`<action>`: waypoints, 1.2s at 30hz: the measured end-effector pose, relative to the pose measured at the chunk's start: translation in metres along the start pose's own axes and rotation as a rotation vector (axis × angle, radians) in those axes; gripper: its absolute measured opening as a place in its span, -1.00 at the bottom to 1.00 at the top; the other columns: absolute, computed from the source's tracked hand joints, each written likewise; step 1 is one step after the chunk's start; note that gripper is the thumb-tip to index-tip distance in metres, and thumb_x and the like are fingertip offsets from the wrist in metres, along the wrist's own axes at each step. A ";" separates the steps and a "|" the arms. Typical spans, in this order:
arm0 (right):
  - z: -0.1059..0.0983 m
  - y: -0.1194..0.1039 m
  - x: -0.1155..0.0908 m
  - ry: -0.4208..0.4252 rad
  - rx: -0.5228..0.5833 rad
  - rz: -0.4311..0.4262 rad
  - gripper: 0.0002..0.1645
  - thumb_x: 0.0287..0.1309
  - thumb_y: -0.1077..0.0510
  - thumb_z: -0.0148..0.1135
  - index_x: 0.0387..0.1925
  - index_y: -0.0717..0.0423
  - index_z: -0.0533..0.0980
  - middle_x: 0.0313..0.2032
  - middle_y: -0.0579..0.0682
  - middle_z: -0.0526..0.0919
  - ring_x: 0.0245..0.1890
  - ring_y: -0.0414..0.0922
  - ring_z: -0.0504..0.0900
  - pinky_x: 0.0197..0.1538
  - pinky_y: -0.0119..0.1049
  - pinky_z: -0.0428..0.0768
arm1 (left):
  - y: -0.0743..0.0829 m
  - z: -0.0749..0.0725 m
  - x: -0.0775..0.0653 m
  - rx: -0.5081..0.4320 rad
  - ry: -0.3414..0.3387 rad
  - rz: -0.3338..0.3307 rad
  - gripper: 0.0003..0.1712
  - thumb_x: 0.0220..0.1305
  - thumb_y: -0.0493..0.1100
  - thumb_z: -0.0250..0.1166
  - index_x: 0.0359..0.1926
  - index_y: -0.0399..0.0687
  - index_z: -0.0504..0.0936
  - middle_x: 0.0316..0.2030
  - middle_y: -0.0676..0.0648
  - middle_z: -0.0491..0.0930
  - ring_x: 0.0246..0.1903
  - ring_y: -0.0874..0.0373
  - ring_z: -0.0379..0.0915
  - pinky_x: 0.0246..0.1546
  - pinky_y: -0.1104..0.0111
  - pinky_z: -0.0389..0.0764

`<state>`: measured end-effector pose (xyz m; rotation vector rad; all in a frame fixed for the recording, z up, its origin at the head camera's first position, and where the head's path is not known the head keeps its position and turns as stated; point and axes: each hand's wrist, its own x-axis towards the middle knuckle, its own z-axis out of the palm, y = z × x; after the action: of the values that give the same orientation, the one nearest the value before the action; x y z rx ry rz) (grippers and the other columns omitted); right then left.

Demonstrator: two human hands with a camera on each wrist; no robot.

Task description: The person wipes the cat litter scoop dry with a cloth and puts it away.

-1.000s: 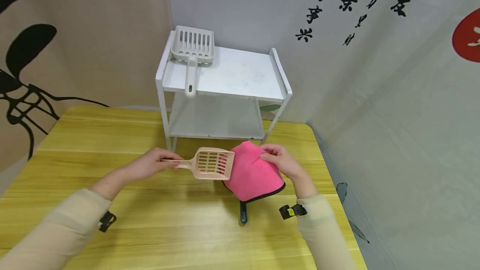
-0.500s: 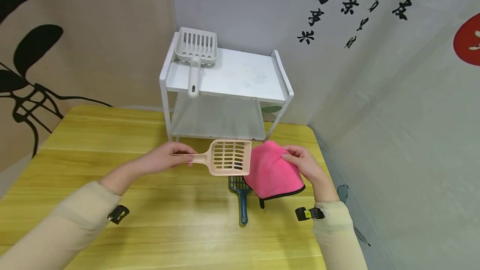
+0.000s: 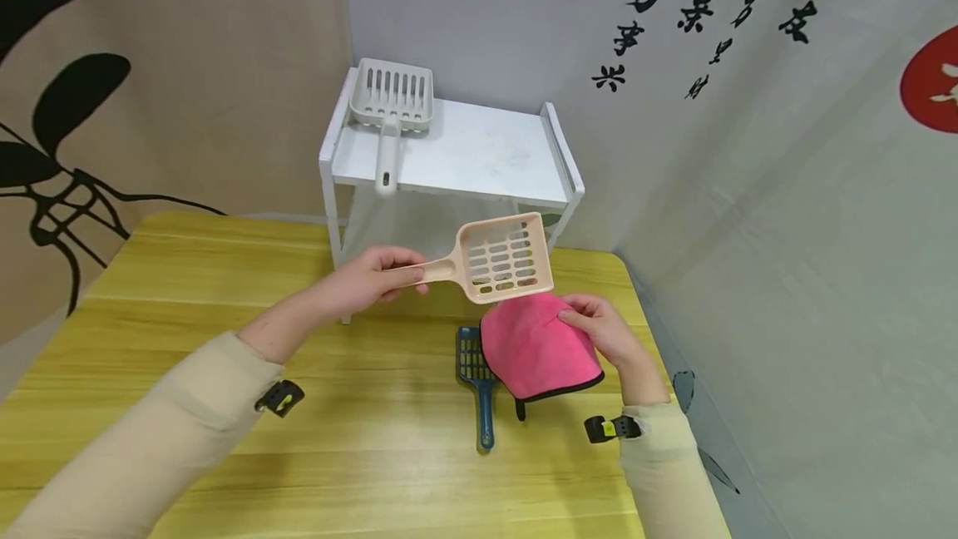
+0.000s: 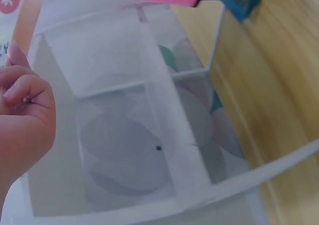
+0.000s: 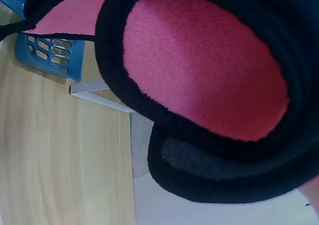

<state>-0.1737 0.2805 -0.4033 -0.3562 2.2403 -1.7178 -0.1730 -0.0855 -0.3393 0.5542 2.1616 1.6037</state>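
My left hand [image 3: 374, 277] grips the handle of a beige slotted litter scoop [image 3: 479, 279], held up in front of the white shelf with its head pointing right. In the left wrist view the curled fingers [image 4: 30, 88] wrap the handle. A pink cloth [image 3: 535, 348] with black edging hangs from my right hand [image 3: 602, 327], pinched between thumb and fingers. In the right wrist view the cloth [image 5: 199, 65] fills much of the picture and hides the fingertips. Below lies a dark blue litter scoop [image 3: 485, 406] on the table, its head partly covered by the cloth.
A white two-tier shelf [image 3: 494, 148] stands at the back of the wooden table [image 3: 359, 456]. On its top tier rests a light grey litter scoop [image 3: 389, 119], handle jutting over the front edge. Fabric walls [image 3: 748, 215] with printed characters enclose the back and right.
My left hand has raised the beige scoop up and to the right, away from the cloth. The right hand has shifted the cloth rightward, exposing more of the blue scoop.
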 end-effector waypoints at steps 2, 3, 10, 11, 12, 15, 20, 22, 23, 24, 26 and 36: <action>0.000 0.001 0.000 0.001 -0.017 0.000 -0.61 0.28 0.34 -0.02 0.02 0.62 0.36 -0.32 -0.35 0.64 -0.32 -0.35 0.59 -0.22 -0.47 0.56 | 0.006 0.001 0.002 -0.016 0.012 0.004 -0.66 0.40 -0.16 0.03 0.03 -0.29 0.52 -0.47 0.16 0.57 -0.65 0.26 0.09 -0.62 0.46 0.13; 0.000 0.001 0.001 0.000 -0.021 -0.003 -0.59 0.28 0.34 -0.02 0.03 0.65 0.33 -0.32 -0.36 0.64 -0.31 -0.36 0.59 -0.22 -0.47 0.55 | 0.009 0.002 0.003 -0.026 0.020 0.000 -0.66 0.40 -0.15 0.03 0.04 -0.28 0.52 -0.47 0.17 0.57 -0.65 0.27 0.09 -0.62 0.46 0.13; -0.001 0.002 -0.001 -0.013 -0.026 -0.033 -0.62 0.28 0.32 0.02 0.00 0.59 0.39 -0.30 -0.33 0.65 -0.29 -0.35 0.60 -0.20 -0.47 0.56 | 0.026 0.004 0.008 -0.144 0.044 -0.018 -0.62 0.45 -0.11 -0.05 0.15 -0.20 0.43 -0.39 0.19 0.54 -0.61 0.28 0.10 -0.55 0.48 0.15; -0.001 0.002 -0.001 -0.013 -0.026 -0.032 -0.63 0.28 0.31 0.02 0.00 0.58 0.40 -0.30 -0.33 0.66 -0.30 -0.34 0.60 -0.20 -0.47 0.56 | 0.029 0.005 0.008 -0.160 0.042 -0.015 -0.61 0.46 -0.11 -0.06 0.16 -0.19 0.41 -0.39 0.18 0.53 -0.60 0.28 0.10 -0.54 0.48 0.16; -0.001 0.001 -0.002 -0.010 -0.025 -0.029 -0.62 0.28 0.31 0.03 0.01 0.57 0.40 -0.30 -0.33 0.66 -0.30 -0.34 0.60 -0.20 -0.47 0.56 | 0.031 0.005 0.009 -0.177 0.040 -0.012 -0.61 0.46 -0.10 -0.08 0.17 -0.19 0.40 -0.39 0.16 0.50 -0.59 0.28 0.10 -0.52 0.48 0.17; -0.001 0.000 -0.002 -0.011 -0.030 -0.022 -0.59 0.28 0.29 0.03 0.03 0.59 0.38 -0.30 -0.34 0.65 -0.29 -0.34 0.59 -0.19 -0.47 0.56 | 0.039 0.008 0.012 -0.233 0.042 -0.008 -0.61 0.47 -0.11 -0.11 0.19 -0.18 0.37 -0.39 0.15 0.45 -0.57 0.28 0.11 -0.50 0.48 0.18; 0.000 -0.001 -0.004 -0.012 -0.044 -0.015 -0.55 0.28 0.27 0.04 0.05 0.60 0.35 -0.29 -0.37 0.64 -0.27 -0.34 0.58 -0.16 -0.47 0.55 | 0.051 0.012 0.016 -0.314 0.056 -0.013 -0.60 0.49 -0.14 -0.17 0.22 -0.19 0.33 -0.39 0.10 0.38 -0.56 0.29 0.12 -0.51 0.49 0.17; 0.000 -0.001 -0.004 -0.010 -0.049 -0.012 -0.56 0.28 0.28 0.04 0.05 0.60 0.36 -0.30 -0.37 0.64 -0.27 -0.34 0.58 -0.16 -0.46 0.55 | 0.056 0.014 0.018 -0.340 0.059 -0.017 -0.59 0.49 -0.14 -0.19 0.25 -0.20 0.30 -0.37 0.09 0.36 -0.55 0.30 0.13 -0.51 0.50 0.17; 0.000 -0.001 -0.005 -0.008 -0.049 -0.009 -0.56 0.28 0.28 0.04 0.05 0.60 0.36 -0.30 -0.38 0.64 -0.27 -0.34 0.58 -0.17 -0.47 0.55 | 0.058 0.015 0.019 -0.352 0.064 -0.022 -0.58 0.49 -0.15 -0.20 0.26 -0.19 0.28 -0.36 0.09 0.36 -0.55 0.30 0.13 -0.51 0.50 0.18; 0.000 -0.001 -0.005 -0.006 -0.049 -0.006 -0.57 0.28 0.29 0.03 0.05 0.59 0.36 -0.30 -0.37 0.64 -0.28 -0.34 0.58 -0.17 -0.46 0.55 | 0.060 0.016 0.021 -0.362 0.067 -0.024 -0.58 0.50 -0.15 -0.21 0.27 -0.19 0.26 -0.34 0.09 0.37 -0.55 0.31 0.14 -0.50 0.51 0.18; 0.000 -0.001 -0.005 -0.002 -0.052 -0.003 -0.58 0.28 0.30 0.03 0.05 0.58 0.37 -0.31 -0.37 0.64 -0.29 -0.34 0.58 -0.18 -0.46 0.55 | 0.065 0.018 0.023 -0.395 0.079 -0.028 -0.56 0.50 -0.16 -0.23 0.31 -0.20 0.20 -0.29 0.10 0.38 -0.54 0.32 0.13 -0.49 0.52 0.18; 0.001 -0.002 -0.006 0.014 -0.070 0.014 -0.58 0.27 0.27 0.05 0.05 0.55 0.40 -0.31 -0.36 0.63 -0.30 -0.32 0.58 -0.18 -0.45 0.55 | 0.083 0.023 0.038 -0.587 0.164 -0.077 -0.54 0.49 -0.21 -0.26 0.32 -0.31 0.12 -0.23 0.11 0.33 -0.50 0.35 0.17 -0.52 0.59 0.21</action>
<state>-0.1676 0.2817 -0.4007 -0.3439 2.3124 -1.6429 -0.1857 -0.0246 -0.2690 0.1576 1.6556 2.1691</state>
